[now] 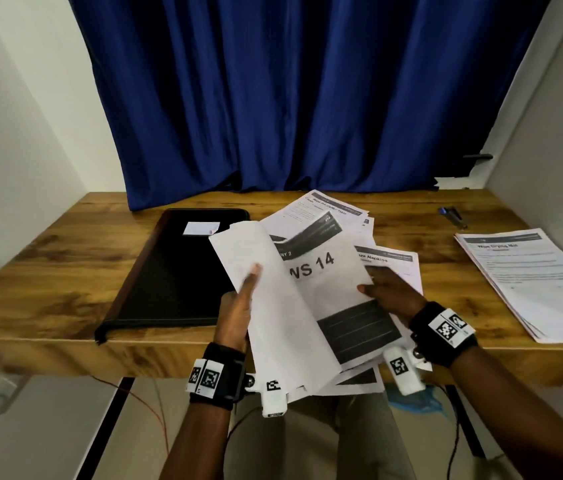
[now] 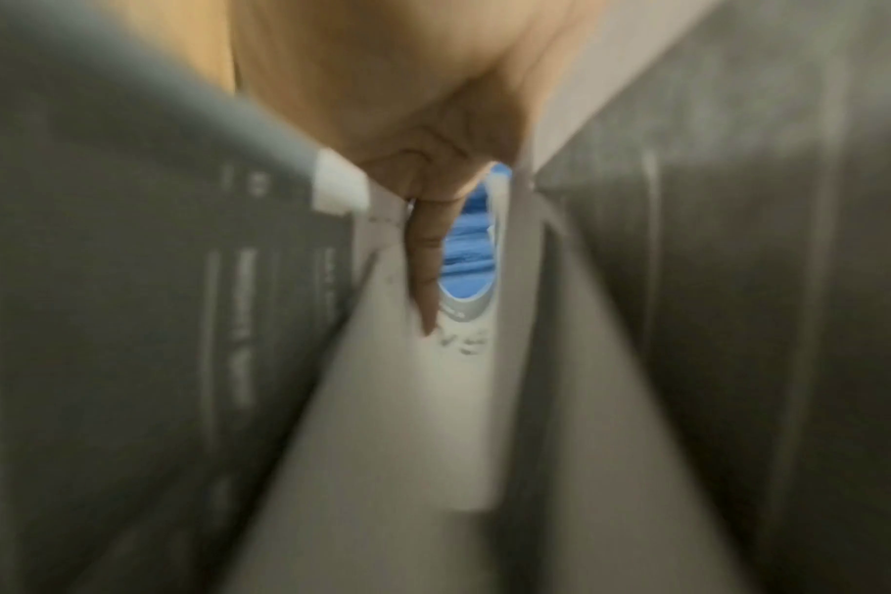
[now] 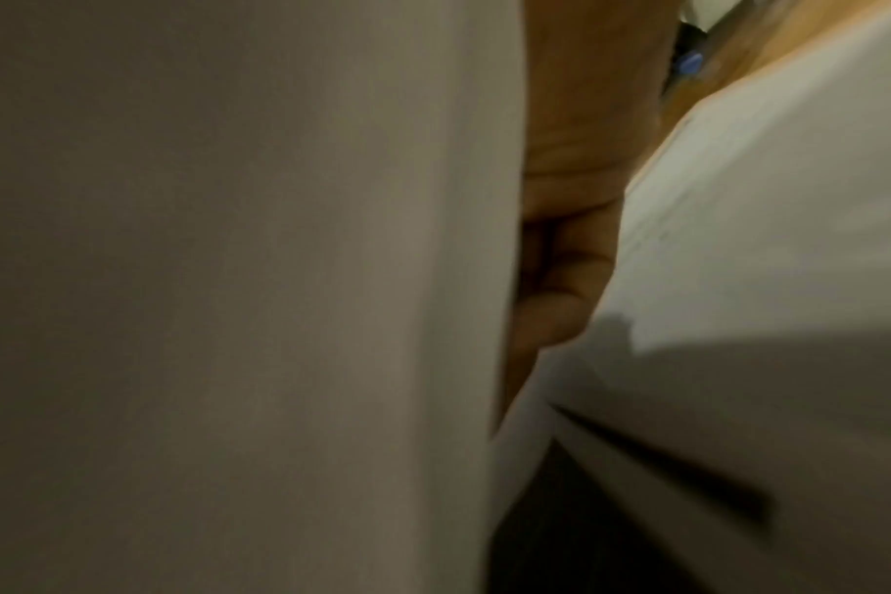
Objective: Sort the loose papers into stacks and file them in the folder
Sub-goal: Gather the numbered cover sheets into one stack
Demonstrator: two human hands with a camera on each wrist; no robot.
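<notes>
arms: bare, no sleeves | wrists: black straps with white square-code tags | under wrists: white camera pods, coded | legs: khaki trousers

My wooden desk runs edge to edge before me. A blue curtain hangs behind it at twelve o'clock, its hem brushing the far edge. At two o'clock a blue-and-black stapler lies near the far right corner. White walls flank the desk. Cables trail beneath at seven o'clock.
</notes>
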